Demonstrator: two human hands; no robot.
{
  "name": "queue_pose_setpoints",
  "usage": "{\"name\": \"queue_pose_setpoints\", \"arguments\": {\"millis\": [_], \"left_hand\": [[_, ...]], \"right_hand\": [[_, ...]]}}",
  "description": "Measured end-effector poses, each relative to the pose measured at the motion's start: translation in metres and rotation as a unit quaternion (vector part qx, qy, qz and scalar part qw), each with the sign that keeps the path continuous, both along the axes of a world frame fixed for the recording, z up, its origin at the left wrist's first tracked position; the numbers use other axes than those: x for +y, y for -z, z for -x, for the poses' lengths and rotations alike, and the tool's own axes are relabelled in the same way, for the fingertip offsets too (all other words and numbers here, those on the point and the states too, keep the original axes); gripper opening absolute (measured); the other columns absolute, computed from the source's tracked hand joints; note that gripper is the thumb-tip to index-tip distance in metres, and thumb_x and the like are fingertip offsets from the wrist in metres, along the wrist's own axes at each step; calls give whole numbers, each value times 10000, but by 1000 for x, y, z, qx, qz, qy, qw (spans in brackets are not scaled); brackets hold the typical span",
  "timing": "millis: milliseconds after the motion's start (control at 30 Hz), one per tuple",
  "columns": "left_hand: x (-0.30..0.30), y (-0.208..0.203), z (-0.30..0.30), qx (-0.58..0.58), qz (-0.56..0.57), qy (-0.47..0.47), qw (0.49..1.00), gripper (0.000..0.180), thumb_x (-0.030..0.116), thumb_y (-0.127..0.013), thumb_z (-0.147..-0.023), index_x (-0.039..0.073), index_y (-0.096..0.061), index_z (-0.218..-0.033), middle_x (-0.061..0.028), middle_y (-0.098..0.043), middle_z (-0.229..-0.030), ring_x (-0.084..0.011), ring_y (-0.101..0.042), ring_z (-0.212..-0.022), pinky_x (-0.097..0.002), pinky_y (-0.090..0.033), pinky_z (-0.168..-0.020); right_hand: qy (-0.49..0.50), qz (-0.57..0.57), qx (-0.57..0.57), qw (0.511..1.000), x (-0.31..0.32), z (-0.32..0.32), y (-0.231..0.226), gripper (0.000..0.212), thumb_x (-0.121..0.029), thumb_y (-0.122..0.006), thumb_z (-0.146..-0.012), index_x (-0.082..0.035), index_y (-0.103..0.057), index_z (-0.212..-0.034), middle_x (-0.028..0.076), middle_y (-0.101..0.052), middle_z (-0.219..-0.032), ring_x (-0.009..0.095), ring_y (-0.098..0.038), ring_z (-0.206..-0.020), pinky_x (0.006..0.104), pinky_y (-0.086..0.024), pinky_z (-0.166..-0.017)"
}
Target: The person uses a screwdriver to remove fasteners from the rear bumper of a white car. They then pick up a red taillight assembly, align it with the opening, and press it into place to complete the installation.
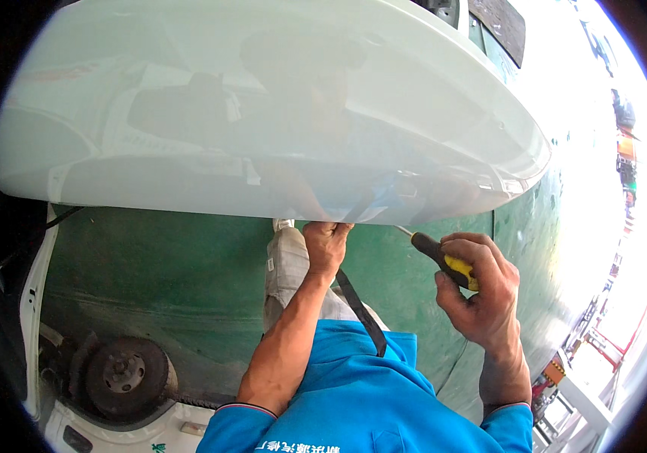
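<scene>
Head view, looking down over a person's own arms. The right hand (482,283) is closed around the black-and-yellow handle of a screwdriver (448,262). Its slim metal shaft points up and to the left of that hand, toward the lower edge of a large, glossy white car panel (263,113); the tip is hard to make out at that edge. The panel spreads above both hands, its surface carrying blurred reflections.

The left hand (326,245), to the left of the screwdriver, is raised to the same edge with its fingers curled. The fingertips are hidden, so whether it grips the panel or only rests against it cannot be told.

Below the left hand, a line of white lettering runs across the chest of a blue shirt (361,392), partly cut off by the picture's lower border. Far down and left of that hand, a small green mark on white bodywork (123,438) is also cut off and unreadable. A dark-tyred wheel (123,377) lies just above it.

A dark strap (361,313) hangs between the forearms, over green flooring (165,257). Right of the right hand, glare and lens bend blur the background clutter.
</scene>
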State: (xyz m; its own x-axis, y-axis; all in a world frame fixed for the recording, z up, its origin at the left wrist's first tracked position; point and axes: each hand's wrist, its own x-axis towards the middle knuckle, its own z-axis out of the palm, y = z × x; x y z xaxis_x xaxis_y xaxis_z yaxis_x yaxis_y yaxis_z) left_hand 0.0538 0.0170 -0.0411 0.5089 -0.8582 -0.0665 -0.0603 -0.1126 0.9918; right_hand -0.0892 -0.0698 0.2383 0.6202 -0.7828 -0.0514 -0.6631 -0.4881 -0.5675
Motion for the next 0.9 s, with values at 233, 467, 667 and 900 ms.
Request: {"name": "queue_pose_setpoints", "arguments": {"millis": [233, 467, 667, 900], "left_hand": [[-1, 2, 0, -2, 9, 1, 1000, 203, 232, -799, -915, 38, -737, -909, -66, -643, -634, -186, -561, -537, -338, -453, -550], [2, -3, -2, 12, -17, 5, 1000, 174, 189, -775, -945, 19, -751, -918, 7, -636, -665, -78, -531, -620, -283, -431, -577], [5, 5, 1, -3, -14, 8, 1000, 160, 204, -805, -900, 60, -749, -942, -83, -687, -696, -228, -628, -602, -342, -489, -594], [1, 2, 0, 9, 13, -8, 1000, 161, 188, -798, -921, 31, -766, -935, -3, -673, -674, -90, -570, -619, -280, -453, -597]], "right_hand": [[-14, -4, 19, 1000, -3, -2, -3, 383, -26, -749, -786, -27, -606, -1141, 162, -680, -1090, 298, -724, -840, 375, -598, -706], [-57, -3, 62, 996, -12, -18, -12, 369, -19, -745, -791, -30, -601, -1131, 156, -677, -1044, 301, -716, -823, 373, -587, -688], [-55, 15, 43, 997, -11, -17, -8, 376, -20, -752, -783, -34, -603, -1128, 162, -688, -1058, 293, -732, -837, 372, -605, -710], [-44, 10, 39, 998, -11, -16, -7, 362, -30, -755, -787, -32, -602, -1116, 160, -694, -1081, 291, -740, -859, 371, -620, -732]]}}
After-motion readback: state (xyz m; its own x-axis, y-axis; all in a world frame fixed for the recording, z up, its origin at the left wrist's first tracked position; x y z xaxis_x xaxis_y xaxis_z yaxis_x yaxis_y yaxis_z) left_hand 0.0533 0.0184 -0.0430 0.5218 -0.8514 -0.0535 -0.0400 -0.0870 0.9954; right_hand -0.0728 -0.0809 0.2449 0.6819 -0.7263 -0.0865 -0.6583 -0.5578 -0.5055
